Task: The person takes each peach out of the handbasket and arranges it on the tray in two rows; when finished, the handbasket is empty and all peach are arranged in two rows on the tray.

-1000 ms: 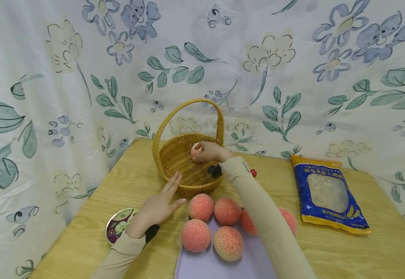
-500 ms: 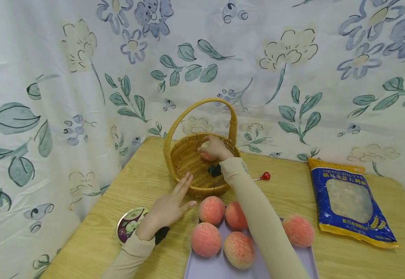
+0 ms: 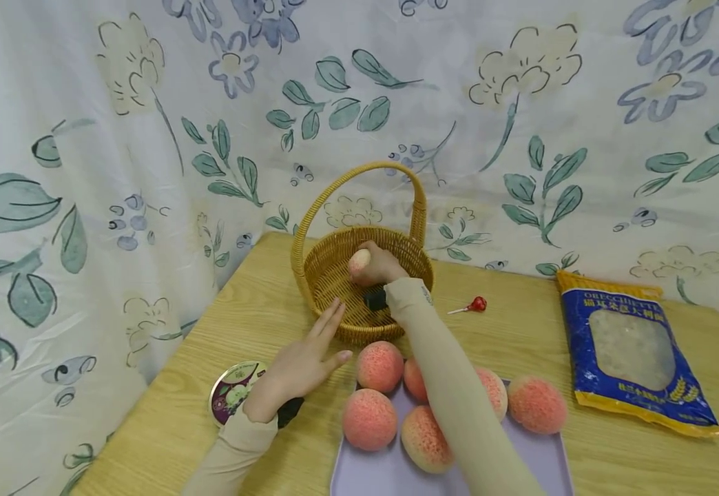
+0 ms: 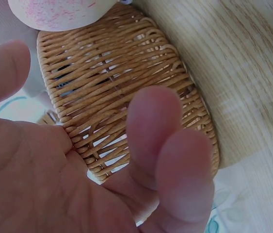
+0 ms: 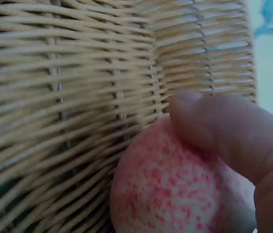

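Note:
In the head view a golden woven basket (image 3: pixel 313 272) with a tall handle stands at the back of the table. My right hand (image 3: pixel 381 266) reaches inside it and grips a pink-and-cream peach (image 3: pixel 358 264). The right wrist view has the thumb (image 5: pixel 223 128) lying over the speckled peach (image 5: pixel 170 184), close against the wicker. My left hand (image 3: pixel 300 365) is at the basket's front left, its fingers extended to the rim. From the left wrist, those fingers overlap the woven side (image 4: pixel 92 73), and another peach (image 4: pixel 58 12) shows at the top.
Several peaches (image 3: pixel 369 419) sit on a lilac tray (image 3: pixel 366 475) in front of the basket, partly behind my right sleeve. A round patterned lid (image 3: pixel 233 394) lies by my left wrist. To the right are a red lollipop (image 3: pixel 477 304) and a blue pasta bag (image 3: pixel 635 351).
The head view has shifted, sliding the scene rightward. My right hand has turned inside the basket, still gripping the peach. The left hand stays by the rim. The lollipop has come out from behind the sleeve.

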Available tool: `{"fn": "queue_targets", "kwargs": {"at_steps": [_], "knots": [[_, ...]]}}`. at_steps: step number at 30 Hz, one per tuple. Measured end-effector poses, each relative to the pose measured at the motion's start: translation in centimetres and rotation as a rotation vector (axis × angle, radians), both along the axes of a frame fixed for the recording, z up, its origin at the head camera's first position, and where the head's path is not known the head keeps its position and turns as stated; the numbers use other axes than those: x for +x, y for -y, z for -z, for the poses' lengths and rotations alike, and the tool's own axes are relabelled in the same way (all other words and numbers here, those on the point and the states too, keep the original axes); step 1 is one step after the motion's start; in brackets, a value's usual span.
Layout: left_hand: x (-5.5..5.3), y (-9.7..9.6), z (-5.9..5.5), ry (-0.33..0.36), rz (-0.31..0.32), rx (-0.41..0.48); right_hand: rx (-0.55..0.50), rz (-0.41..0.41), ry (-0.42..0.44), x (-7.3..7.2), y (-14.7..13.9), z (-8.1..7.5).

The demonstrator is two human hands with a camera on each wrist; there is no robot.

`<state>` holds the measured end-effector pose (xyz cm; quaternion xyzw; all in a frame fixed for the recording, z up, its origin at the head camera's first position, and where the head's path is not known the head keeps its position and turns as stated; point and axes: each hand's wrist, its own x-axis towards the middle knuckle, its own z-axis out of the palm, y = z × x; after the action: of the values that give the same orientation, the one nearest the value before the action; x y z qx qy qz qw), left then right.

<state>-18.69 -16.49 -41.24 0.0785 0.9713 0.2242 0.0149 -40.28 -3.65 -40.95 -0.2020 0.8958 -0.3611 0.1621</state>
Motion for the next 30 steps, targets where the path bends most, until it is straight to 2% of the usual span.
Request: {"fn": "queue_targets", "kwargs": {"at_steps": [3,6,11,15,19,23,27,30], "knots": [[0.0,-0.3,0.3,-0.006,0.014,-0.001,0.041,0.012,0.002,0.4,-0.3,0.1],[0.1,-0.6,0.6,-0.003,0.02,0.004,0.012,0.028,0.035,0.9,-0.6,0.2],[0.1,-0.9,0.8,-0.006,0.022,0.004,-0.117,0.005,0.073,1.9,-0.8,-0.5],[0.0,-1.0,0.6,-0.018,0.048,0.006,-0.247,-0.003,0.114,2.3,-1.1,-1.2],[0.1,-0.6,0.5,-0.007,0.045,-0.002,-0.284,-0.046,0.163,2.9,-1.3,-2.0],[0.1,-0.2,0.3,-0.014,0.043,-0.003,-0.353,-0.033,0.241,3.8,-1.6,-3.4],[0.1,0.1,0.1,-0.003,0.041,0.003,-0.485,-0.02,0.334,4.7,-2.6,-5.3],[0.1,0.3,0.0,0.009,0.035,0.01,-0.561,-0.032,0.369,5.5,-3.7,-6.3]]}}
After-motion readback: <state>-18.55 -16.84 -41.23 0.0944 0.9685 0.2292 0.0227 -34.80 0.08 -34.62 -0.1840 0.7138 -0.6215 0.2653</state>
